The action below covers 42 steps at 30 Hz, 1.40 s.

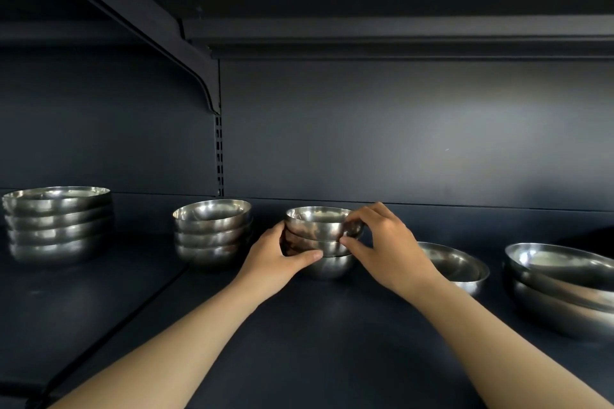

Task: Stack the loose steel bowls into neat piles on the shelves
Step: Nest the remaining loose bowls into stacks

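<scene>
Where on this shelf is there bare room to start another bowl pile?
Bare dark shelf lies in front between the forearms, and behind the tilted wide steel bowls. Crowded: the small steel bowl pile, gripped by left hand and right hand, beside the medium pile.

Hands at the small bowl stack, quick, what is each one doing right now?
Left hand: closed on the small bowl stack, thumb across its front.
Right hand: closed on the same stack, pinching the upper bowls from the right.

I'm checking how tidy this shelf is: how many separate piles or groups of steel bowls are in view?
5: a wide pile far left, a medium pile beside it, a small pile held by both hands, shallow bowls behind the right forearm, partly hidden, and tilted large bowls far right, cropped.
</scene>
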{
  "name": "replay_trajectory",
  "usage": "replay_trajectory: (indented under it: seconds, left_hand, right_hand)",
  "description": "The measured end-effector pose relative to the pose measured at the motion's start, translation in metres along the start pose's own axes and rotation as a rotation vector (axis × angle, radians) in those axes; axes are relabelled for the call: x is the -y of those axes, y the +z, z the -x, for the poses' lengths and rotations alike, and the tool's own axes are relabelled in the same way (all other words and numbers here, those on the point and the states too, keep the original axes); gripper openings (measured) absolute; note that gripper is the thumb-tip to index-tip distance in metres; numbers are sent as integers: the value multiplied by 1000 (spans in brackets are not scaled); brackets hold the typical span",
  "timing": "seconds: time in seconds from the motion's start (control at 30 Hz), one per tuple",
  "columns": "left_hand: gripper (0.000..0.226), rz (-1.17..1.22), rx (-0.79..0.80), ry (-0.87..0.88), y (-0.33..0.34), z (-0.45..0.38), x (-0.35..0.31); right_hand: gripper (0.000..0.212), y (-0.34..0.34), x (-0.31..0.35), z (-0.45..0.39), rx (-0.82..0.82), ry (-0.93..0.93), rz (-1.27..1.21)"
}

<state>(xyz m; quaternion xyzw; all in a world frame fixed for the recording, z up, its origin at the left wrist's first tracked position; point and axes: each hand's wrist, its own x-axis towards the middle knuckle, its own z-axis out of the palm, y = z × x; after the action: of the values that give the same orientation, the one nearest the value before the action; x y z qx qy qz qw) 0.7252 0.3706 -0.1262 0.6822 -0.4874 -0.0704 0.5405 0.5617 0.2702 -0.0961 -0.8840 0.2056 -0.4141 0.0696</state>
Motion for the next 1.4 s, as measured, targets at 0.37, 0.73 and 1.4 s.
replay_trajectory:
  seconds: [0.37, 0.73, 1.4]
  left_hand:
    - [73, -324, -218, 213, -1, 7, -12]
    - [46, -630, 237, 638, 52, 27, -59]
    - [8, -516, 197, 683, 70, 22, -146]
  right_hand:
    - [22, -53, -17, 16, 54, 228, 306]
    - [18, -75, -36, 71, 205, 235, 473]
    - [7, -159, -22, 69, 140, 49, 381]
